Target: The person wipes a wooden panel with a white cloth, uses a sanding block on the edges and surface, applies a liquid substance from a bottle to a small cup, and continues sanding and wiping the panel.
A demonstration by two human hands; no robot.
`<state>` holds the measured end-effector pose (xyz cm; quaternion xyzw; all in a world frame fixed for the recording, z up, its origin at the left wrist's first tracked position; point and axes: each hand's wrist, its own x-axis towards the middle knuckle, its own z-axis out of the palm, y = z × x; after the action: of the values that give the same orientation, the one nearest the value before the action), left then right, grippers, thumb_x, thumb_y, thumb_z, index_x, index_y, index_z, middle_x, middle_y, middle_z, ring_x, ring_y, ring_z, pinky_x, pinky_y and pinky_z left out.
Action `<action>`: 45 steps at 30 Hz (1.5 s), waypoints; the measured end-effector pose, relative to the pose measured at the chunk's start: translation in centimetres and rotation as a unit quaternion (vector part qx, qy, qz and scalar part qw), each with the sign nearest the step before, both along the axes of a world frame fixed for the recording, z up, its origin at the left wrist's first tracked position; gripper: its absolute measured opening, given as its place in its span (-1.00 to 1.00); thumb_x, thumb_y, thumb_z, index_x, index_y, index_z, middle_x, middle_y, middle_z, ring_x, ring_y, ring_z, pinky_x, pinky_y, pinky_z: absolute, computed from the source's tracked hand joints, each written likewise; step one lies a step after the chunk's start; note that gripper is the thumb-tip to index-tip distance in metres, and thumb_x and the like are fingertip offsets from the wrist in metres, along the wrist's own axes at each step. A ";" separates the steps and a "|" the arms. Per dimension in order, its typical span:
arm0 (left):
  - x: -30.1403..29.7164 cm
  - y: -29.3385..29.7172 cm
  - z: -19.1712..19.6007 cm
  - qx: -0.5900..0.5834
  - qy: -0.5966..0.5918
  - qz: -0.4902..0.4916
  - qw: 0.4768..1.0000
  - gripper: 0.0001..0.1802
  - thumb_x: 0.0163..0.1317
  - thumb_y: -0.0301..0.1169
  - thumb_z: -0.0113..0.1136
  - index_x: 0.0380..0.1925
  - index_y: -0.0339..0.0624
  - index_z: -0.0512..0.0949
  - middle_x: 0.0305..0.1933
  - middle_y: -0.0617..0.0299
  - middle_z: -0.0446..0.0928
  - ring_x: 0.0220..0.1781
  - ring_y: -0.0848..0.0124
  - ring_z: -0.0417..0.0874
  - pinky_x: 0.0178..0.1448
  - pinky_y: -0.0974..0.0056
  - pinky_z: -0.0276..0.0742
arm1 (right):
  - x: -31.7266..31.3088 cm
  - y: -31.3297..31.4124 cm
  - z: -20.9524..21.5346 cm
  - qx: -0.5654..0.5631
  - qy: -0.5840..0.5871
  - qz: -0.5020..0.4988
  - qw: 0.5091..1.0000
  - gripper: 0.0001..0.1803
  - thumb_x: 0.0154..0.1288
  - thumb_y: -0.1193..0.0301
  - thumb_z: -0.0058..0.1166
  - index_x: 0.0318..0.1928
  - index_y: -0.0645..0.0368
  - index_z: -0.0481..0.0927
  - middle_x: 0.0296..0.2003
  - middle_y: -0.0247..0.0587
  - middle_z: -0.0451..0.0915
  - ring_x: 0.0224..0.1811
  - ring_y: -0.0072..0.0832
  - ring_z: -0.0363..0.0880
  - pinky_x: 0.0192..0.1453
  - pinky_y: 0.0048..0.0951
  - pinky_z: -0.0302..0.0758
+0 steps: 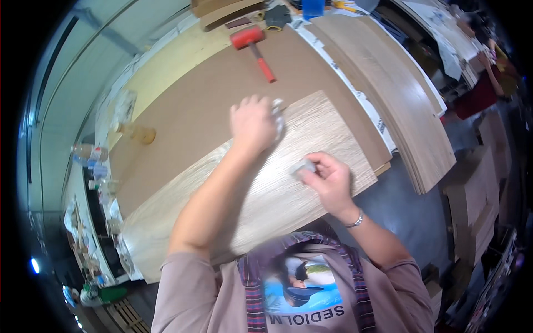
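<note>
A pale wood-grain panel lies flat on the table in front of me, running from my lower left up toward the right. My left hand is curled into a loose fist at the panel's far edge, and something small and whitish shows at its fingertips; I cannot tell what it is. My right hand rests on the panel nearer to me, fingers closed around a small grey block that sits against the surface. There is a bracelet on that wrist.

Beyond the panel the table is covered by a brown board. On it, well apart from my hands, lies a red mallet, head to the far left and handle pointing toward me. Near the table's left edge lies an amber bottle on its side, with more bottles further left. To my right a stack of wood panels leans along the table's edge. A person in dark red is at the far right.
</note>
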<state>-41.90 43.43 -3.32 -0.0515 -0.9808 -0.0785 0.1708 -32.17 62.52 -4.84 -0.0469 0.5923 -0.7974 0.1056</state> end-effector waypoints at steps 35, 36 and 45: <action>31.9 -31.6 6.5 0.182 -0.013 0.210 0.961 -0.55 0.17 -0.51 0.28 0.12 -0.17 0.58 -0.21 0.20 0.67 -0.21 0.37 0.66 -0.03 0.32 0.55 | -0.2 -0.9 -0.2 0.071 0.073 -0.052 0.994 -0.77 0.30 0.52 0.21 -0.06 0.31 0.58 -0.39 -0.41 0.58 -0.46 -0.76 0.44 -0.39 -0.74 0.38; 31.4 -30.8 6.0 0.063 0.007 0.138 0.988 -0.48 0.17 -0.47 0.29 0.19 -0.06 0.57 -0.20 0.16 0.69 -0.19 0.21 0.71 0.00 0.23 0.58 | -0.1 -1.0 -0.2 0.069 0.072 -0.052 0.994 -0.78 0.30 0.53 0.21 -0.06 0.31 0.58 -0.39 -0.40 0.57 -0.47 -0.76 0.44 -0.39 -0.74 0.37; 31.2 -33.3 12.0 0.459 -0.011 0.166 0.873 -0.81 0.41 -0.45 0.15 -0.16 -0.39 0.63 -0.30 0.36 0.61 -0.31 0.62 0.53 -0.14 0.47 0.46 | 0.3 -0.5 0.1 0.067 0.026 -0.081 0.994 -0.76 0.29 0.55 0.21 -0.04 0.31 0.56 -0.38 -0.38 0.57 -0.46 -0.73 0.47 -0.40 -0.71 0.39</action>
<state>-10.65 10.13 8.65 0.1975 -0.8303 -0.4909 0.1750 -31.87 61.98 -4.76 -0.0121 0.6487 -0.7604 0.0281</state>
